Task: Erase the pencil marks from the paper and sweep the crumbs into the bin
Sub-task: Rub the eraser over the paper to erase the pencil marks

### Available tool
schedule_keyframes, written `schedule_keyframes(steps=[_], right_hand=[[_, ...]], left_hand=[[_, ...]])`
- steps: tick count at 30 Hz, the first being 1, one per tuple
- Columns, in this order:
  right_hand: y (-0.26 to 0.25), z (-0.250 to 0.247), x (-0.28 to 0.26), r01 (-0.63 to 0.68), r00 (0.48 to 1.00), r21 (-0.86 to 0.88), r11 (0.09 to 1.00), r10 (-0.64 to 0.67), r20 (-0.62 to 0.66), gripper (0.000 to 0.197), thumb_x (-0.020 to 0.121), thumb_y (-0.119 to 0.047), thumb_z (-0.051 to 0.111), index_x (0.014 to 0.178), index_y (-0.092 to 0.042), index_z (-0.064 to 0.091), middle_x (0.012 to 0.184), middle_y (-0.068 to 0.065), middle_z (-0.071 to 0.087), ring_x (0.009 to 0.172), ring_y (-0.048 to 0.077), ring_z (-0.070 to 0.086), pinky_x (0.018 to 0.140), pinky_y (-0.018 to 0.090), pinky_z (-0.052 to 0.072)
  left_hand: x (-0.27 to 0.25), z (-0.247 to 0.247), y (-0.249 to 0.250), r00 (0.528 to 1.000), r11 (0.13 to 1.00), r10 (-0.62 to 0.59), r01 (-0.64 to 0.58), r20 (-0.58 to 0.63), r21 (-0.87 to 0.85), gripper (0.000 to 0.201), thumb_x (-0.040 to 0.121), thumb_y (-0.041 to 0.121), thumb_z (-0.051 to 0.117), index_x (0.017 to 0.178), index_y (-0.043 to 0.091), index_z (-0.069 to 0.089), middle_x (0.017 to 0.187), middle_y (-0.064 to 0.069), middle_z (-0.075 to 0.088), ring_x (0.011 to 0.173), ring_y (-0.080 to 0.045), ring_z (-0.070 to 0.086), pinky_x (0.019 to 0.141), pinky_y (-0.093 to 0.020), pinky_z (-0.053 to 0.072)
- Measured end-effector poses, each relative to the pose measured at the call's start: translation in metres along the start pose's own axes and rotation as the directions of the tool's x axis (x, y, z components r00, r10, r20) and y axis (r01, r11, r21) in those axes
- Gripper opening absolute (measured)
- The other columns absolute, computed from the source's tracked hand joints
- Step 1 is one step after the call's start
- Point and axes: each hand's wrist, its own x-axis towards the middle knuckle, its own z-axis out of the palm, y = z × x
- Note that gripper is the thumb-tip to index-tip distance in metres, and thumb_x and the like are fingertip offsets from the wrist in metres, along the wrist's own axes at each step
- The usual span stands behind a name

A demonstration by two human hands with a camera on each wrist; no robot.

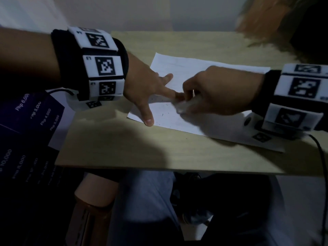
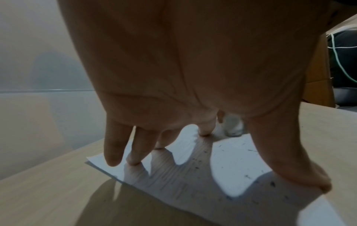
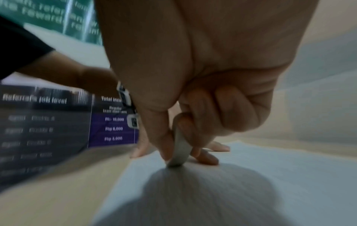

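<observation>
A white sheet of paper lies on the light wooden table, with dark eraser crumbs scattered over its near left part. My left hand presses on the sheet's left end with fingers spread and straight. My right hand pinches a white eraser between thumb and fingers, its tip pressed on the paper just right of my left index finger. The eraser is blurred in the head view. Faint pencil lines show under the left palm. No bin is visible.
A dark purple printed poster stands at the table's left side. A cable runs from my right wrist over the table's right edge. My legs show under the front edge. Bare tabletop lies in front of the paper.
</observation>
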Motion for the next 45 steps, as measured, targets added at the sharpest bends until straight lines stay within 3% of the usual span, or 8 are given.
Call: schedule_keyframes(steps=[5,11,15,20,23,28,34,45], right_hand=[[-0.016,0.017,-0.016,0.114,0.993,-0.037,0.993,-0.115,0.0,0.031,0.088,-0.055,0.057,0.086,-0.024,0.051,0.076,-0.002,0.057,0.07,0.025,0.057,0.07,0.04,0.052],[-0.002,0.004,-0.005,-0.008,0.999,-0.092,0.996,0.005,-0.033,0.035,0.087,-0.059,0.054,0.09,-0.024,0.057,0.081,-0.003,0.059,0.075,0.024,0.056,0.07,0.035,0.045],[-0.021,0.013,-0.021,0.109,0.994,-0.046,0.993,-0.108,0.03,0.032,0.088,-0.054,0.053,0.088,-0.022,0.055,0.075,-0.003,0.055,0.069,0.024,0.054,0.068,0.037,0.049],[0.001,0.0,-0.003,-0.011,1.0,-0.01,1.0,0.011,0.006,0.038,0.083,-0.062,0.055,0.09,-0.026,0.063,0.078,-0.008,0.062,0.077,0.019,0.059,0.071,0.033,0.044],[-0.01,0.012,-0.013,0.058,0.998,-0.056,0.997,-0.06,-0.03,0.036,0.086,-0.058,0.048,0.087,-0.023,0.058,0.072,-0.004,0.056,0.073,0.026,0.058,0.069,0.036,0.048],[-0.002,-0.001,-0.006,0.003,0.999,0.009,1.0,-0.004,0.045,0.036,0.083,-0.063,0.061,0.089,-0.027,0.064,0.075,-0.009,0.063,0.069,0.009,0.056,0.068,0.032,0.044],[-0.015,0.009,-0.015,0.055,0.998,-0.123,0.991,-0.055,0.006,0.03,0.087,-0.056,0.05,0.088,-0.027,0.055,0.075,-0.004,0.053,0.069,0.024,0.054,0.068,0.036,0.049],[-0.014,0.001,-0.01,0.02,0.997,-0.03,0.999,-0.017,0.08,0.034,0.086,-0.061,0.059,0.088,-0.028,0.065,0.073,-0.009,0.059,0.071,0.017,0.058,0.073,0.035,0.05]], left_hand=[[0.0,0.0,-0.001,1.0,1.0,0.026,-0.026,0.01,-0.014,0.103,0.075,0.078,0.063,0.142,0.07,-0.015,0.165,-0.008,-0.028,0.153,-0.037,0.018,0.12,-0.047,0.028],[0.0,-0.001,0.0,1.0,1.0,0.001,-0.001,0.012,0.016,0.109,0.075,0.079,0.061,0.147,0.064,-0.019,0.165,-0.007,-0.03,0.153,-0.036,0.018,0.12,-0.05,0.028],[-0.003,-0.002,0.002,1.0,1.0,0.009,-0.009,0.016,-0.018,0.103,0.077,0.077,0.063,0.118,0.076,-0.031,0.164,-0.006,-0.031,0.155,-0.035,0.008,0.122,-0.045,0.02],[-0.001,0.0,0.001,1.0,1.0,-0.01,0.01,0.014,0.008,0.108,0.076,0.078,0.061,0.147,0.063,-0.019,0.164,-0.006,-0.031,0.155,-0.034,0.01,0.122,-0.048,0.024],[-0.002,0.0,0.001,0.999,1.0,0.0,0.001,0.032,-0.029,0.108,0.075,0.077,0.064,0.144,0.067,-0.019,0.163,-0.004,-0.033,0.156,-0.033,0.004,0.123,-0.047,0.02],[-0.003,-0.002,0.002,0.999,0.999,-0.005,0.007,0.053,-0.049,0.111,0.074,0.076,0.066,0.143,0.068,-0.02,0.161,-0.002,-0.038,0.156,-0.03,-0.002,0.124,-0.048,0.017],[-0.005,-0.001,0.002,0.998,0.996,0.009,-0.004,0.058,-0.085,0.09,0.079,0.083,0.05,0.131,0.077,-0.023,0.16,0.0,-0.04,0.156,-0.031,-0.003,0.123,-0.049,0.017],[-0.005,-0.002,0.006,1.0,0.999,-0.008,0.008,0.016,0.038,0.084,0.089,0.077,0.041,0.142,0.067,-0.022,0.163,-0.005,-0.034,0.156,-0.032,0.008,0.119,-0.046,0.025]])
